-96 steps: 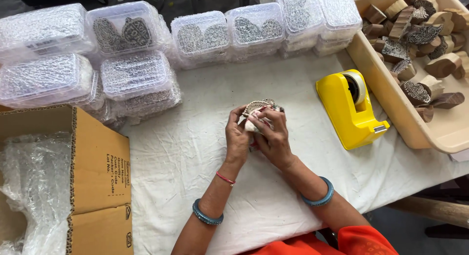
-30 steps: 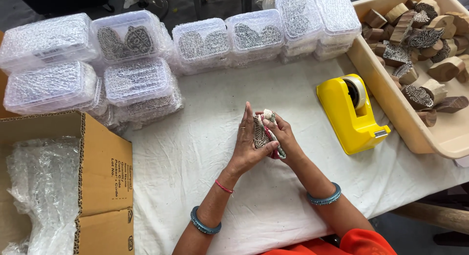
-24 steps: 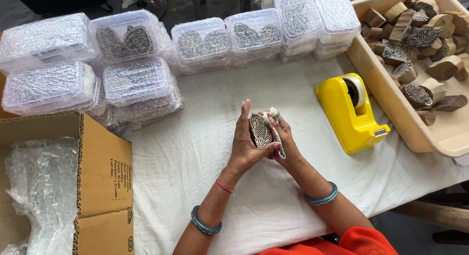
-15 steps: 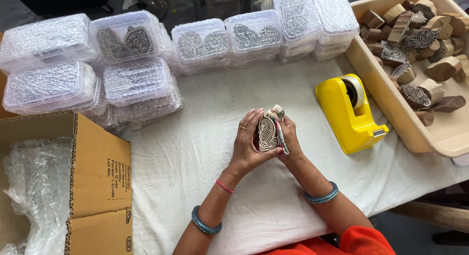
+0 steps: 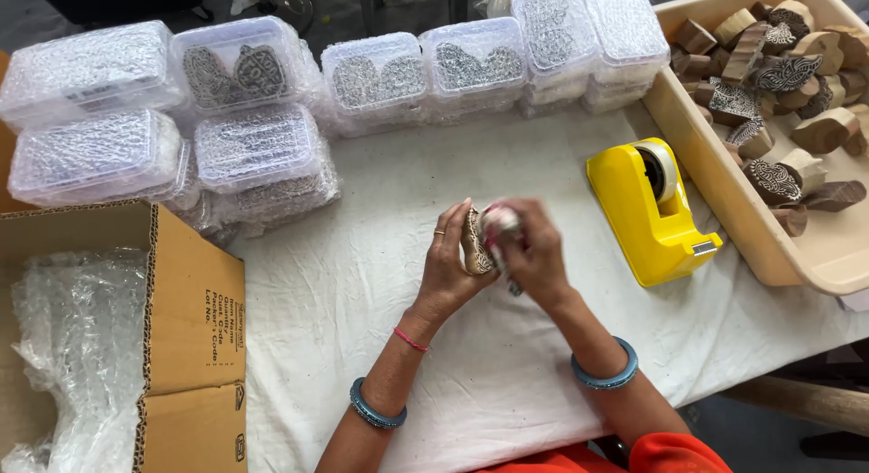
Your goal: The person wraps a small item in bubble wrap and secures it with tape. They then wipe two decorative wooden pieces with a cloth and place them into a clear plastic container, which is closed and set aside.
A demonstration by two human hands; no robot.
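A person seated at a cloth-covered table (image 5: 380, 283) holds a small carved wooden block (image 5: 474, 244) up off the surface, between both hands, above the middle of the white cloth. The left hand (image 5: 450, 265) cradles the block from its left side, fingers curled up along its back and thumb toward the carved face, so the block stands on edge with its long axis running roughly away from the person, toward the far side of the table. The right hand (image 5: 534, 256) is closed against the block's right face, fingers bunched around something pale and blurred at the top (image 5: 500, 221); whether that is a cloth, tape or wrapping cannot be told. Both hands touch the block, the left carrying it, the right working on it, and neither is spread.

A yellow tape dispenser (image 5: 654, 210) sits just to the right of the right hand, its roll end pointing away from the person, nearer that hand than the left. Beyond it, at the table's right edge, a beige tray (image 5: 724, 179) is heaped with more carved wooden blocks (image 5: 783, 70). Along the far edge and to the left, clear plastic boxes (image 5: 253, 147) are stacked in rows, patterned blocks showing through their lids. At the near left, well apart from the hands, an open cardboard carton (image 5: 186, 319) is lined with bubble wrap (image 5: 72, 346).
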